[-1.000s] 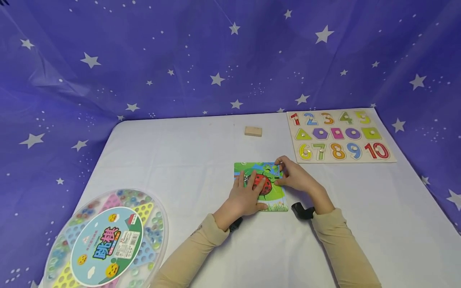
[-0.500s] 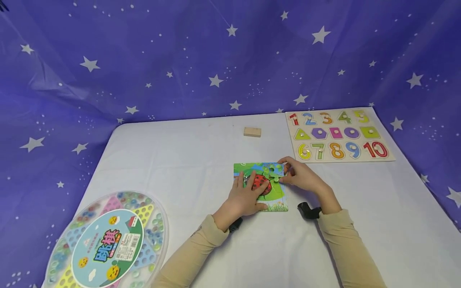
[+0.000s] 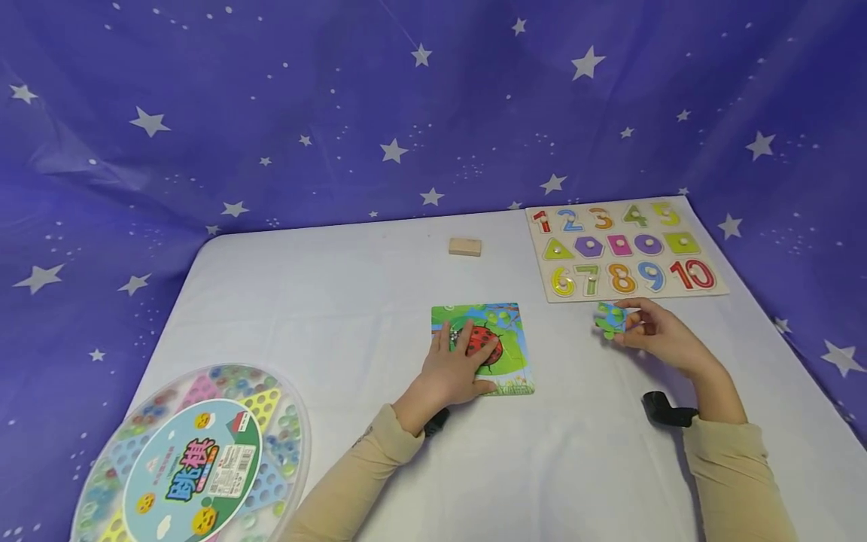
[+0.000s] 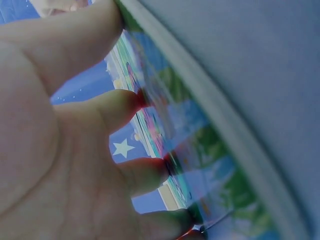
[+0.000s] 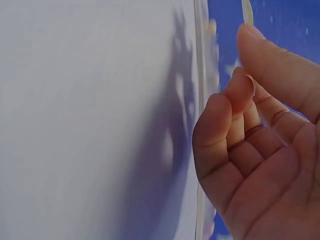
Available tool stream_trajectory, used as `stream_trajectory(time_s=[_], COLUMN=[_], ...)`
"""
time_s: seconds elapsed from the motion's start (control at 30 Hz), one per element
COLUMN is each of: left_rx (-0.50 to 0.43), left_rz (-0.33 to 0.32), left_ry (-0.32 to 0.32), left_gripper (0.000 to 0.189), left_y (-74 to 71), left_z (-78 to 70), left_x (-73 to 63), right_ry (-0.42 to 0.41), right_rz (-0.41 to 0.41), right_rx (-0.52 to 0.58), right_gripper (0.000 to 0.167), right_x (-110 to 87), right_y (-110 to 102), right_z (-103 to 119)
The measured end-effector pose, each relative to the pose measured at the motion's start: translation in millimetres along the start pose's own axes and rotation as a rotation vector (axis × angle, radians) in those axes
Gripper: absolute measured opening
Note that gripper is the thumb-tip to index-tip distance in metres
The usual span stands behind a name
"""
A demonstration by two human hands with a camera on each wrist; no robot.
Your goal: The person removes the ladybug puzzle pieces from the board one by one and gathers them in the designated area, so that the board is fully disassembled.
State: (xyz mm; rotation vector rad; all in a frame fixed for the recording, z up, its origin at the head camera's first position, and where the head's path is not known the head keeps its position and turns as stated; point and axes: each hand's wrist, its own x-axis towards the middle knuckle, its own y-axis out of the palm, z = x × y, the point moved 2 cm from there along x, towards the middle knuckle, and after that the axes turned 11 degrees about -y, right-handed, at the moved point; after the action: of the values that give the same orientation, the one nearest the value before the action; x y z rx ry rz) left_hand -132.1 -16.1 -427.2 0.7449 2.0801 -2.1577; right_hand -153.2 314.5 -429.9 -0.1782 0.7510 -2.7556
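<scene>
A square ladybug jigsaw puzzle [image 3: 516,354] lies on the white table. My left hand [image 3: 447,374] rests on its left part with straight, spread fingers, hiding some of the picture. In the left wrist view, the fingertips touch the puzzle's glossy surface [image 4: 200,145]. Off to the right, my right hand [image 3: 667,340] pinches a green and blue puzzle piece [image 3: 611,321] between thumb and fingers, raised above the cloth. Only a thin edge of that piece [image 5: 247,11] shows at the thumb tip in the right wrist view; the other fingers are curled.
A wooden number and shape peg board [image 3: 552,292] lies at the back right. Behind the puzzle sits a small wooden block [image 3: 465,247]. A round, clear-lidded Chinese checkers set with marbles [image 3: 196,459] occupies the front left. A starry purple curtain [image 3: 325,90] hangs behind the table.
My right hand has lifted the piece off the puzzle's upper right corner and carried it rightwards, baring the picture beneath. My left hand has stayed on the puzzle.
</scene>
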Motion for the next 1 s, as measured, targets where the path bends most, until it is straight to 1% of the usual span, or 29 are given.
stream_trajectory(time_s=[0.17,0.33,0.5,0.6,0.73,0.8,0.87,0.93,1.0], left_rx=[-0.027,-0.071,-0.116,-0.148,-0.167,-0.167,-0.170,-0.169,-0.165], left_rz=[0.004,0.012,0.009,0.008,0.003,-0.003,-0.004,0.002,0.009], left_ry=[0.004,0.029,0.063,0.091,0.130,0.136,0.128,0.113,0.099], left_gripper=[0.070,0.070,0.070,0.068,0.066,0.065,0.064,0.063,0.063], left_y=[-0.7,-1.6,-2.0,0.2,4.5,5.7,5.6,5.1,4.0], left_z=[4.5,8.8,12.4,15.8,21.8,24.5,26.4,27.6,27.9], left_x=[-0.6,-0.9,-2.3,-3.4,-5.1,-6.4,-8.0,-9.9,-12.0], right_ry=[0.059,0.104,0.126,0.143,0.133,0.130,0.128,0.131,0.117], right_rz=[-0.024,-0.012,0.032,0.055,0.087,0.094,0.083,0.067,0.055], right_rx=[-0.098,-0.184,-0.207,-0.206,-0.211,-0.229,-0.240,-0.232,-0.215], right_gripper=[0.056,0.056,0.055,0.055,0.058,0.059,0.058,0.056,0.054], right_x=[-12.1,-16.1,-15.6,-15.7,-16.8,-14.3,-7.9,2.5,14.8], right_y=[-23,-36,-40,-39,-37,-36,-35,-31,-24], right_z=[-15,-25,-24,-21,-18,-16,-13,-7,2])
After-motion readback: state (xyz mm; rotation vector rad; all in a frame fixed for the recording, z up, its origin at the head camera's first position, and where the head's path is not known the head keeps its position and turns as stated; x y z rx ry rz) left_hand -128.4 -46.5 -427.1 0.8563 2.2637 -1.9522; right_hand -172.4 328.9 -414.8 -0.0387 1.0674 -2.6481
